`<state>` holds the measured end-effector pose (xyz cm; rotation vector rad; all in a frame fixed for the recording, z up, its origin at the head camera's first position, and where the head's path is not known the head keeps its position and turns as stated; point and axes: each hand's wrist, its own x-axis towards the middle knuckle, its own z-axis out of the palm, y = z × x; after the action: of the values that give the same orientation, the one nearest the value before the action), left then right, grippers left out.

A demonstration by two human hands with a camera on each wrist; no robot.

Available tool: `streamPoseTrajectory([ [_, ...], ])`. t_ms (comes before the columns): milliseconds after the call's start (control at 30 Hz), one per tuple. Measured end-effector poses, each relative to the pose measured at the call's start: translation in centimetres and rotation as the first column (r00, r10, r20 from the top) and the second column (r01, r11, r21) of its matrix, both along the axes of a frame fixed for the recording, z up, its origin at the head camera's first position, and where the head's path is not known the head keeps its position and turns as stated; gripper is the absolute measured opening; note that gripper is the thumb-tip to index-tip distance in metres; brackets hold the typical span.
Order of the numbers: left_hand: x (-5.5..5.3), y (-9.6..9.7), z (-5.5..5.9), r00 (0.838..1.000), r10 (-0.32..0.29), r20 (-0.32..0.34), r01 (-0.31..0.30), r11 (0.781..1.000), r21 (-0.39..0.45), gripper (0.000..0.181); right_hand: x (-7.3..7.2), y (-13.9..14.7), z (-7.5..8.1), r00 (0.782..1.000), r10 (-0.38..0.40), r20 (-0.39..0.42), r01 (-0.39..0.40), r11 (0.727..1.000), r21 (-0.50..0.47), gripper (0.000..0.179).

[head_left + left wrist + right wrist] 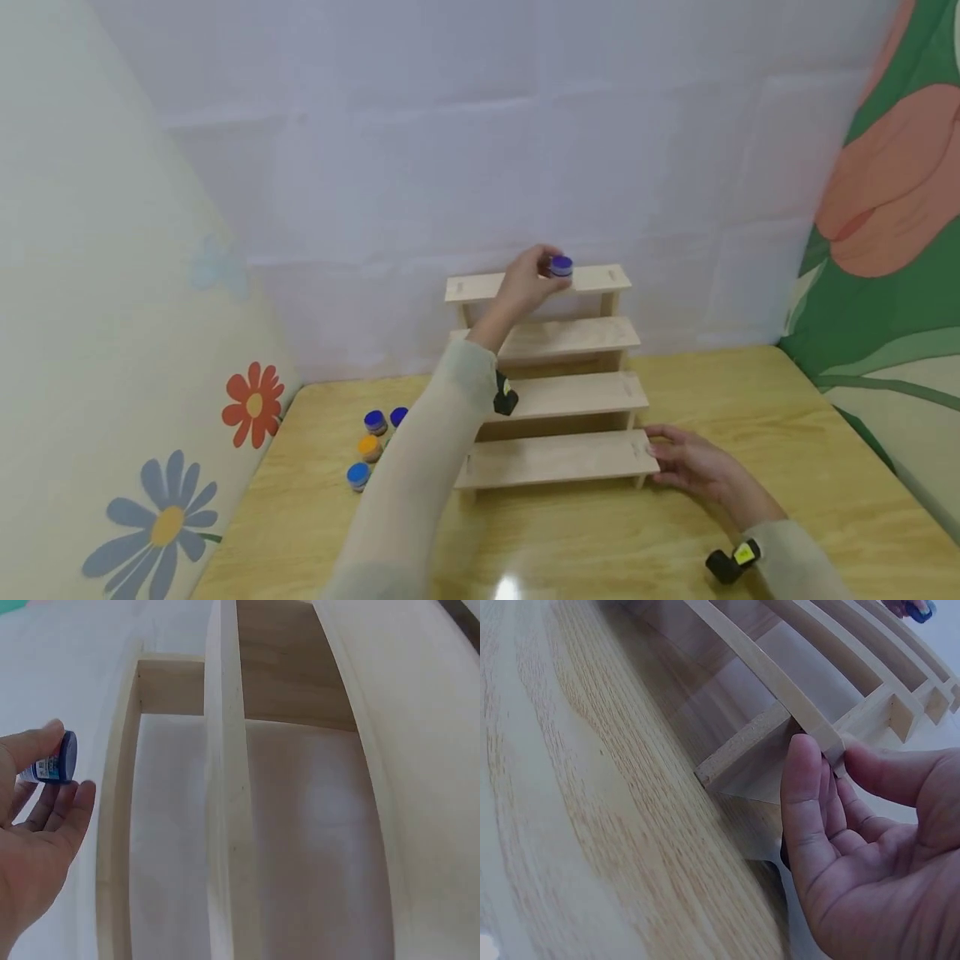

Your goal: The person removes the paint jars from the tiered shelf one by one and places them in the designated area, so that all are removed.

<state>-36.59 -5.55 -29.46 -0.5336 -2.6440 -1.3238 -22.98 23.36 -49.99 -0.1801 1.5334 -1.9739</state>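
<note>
A stepped wooden rack [555, 460] with several tiers stands on the table. Over its top tier, my left hand [527, 282] holds a small jar [561, 266] with a dark blue lid. Thumb and fingers pinch the jar's sides in the left wrist view, where its printed label [48, 768] shows. Down at the right end of the lowest tier, my right hand [693, 467] grips the board's corner. The right wrist view has the thumb [881, 774] on top of that board's end and the fingers curled beneath it.
Left of the rack, partly behind my left forearm, sit several small jars: dark blue-lidded ones [375, 422], an orange-lidded one [369, 448] and a lighter blue-lidded one [358, 477]. A white cloth backdrop [390, 183] hangs behind the wood-grain table [750, 392].
</note>
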Motion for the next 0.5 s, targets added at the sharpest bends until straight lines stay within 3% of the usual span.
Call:
streamPoseTrajectory([
  [233, 2.6, -1.4, 0.8, 0.999, -0.038, -0.035, 0.038, 0.999, -0.018, 0.048, -0.5, 0.1, 0.4, 1.000, -0.011, 0.001, 0.011, 1.000, 0.004, 0.024],
  [500, 6.8, -3.3, 0.3, 0.996, -0.084, 0.037, 0.083, 0.996, 0.024, 0.047, -0.5, 0.4, 0.2, 1.000, 0.008, 0.003, -0.008, 1.000, -0.015, 0.024],
])
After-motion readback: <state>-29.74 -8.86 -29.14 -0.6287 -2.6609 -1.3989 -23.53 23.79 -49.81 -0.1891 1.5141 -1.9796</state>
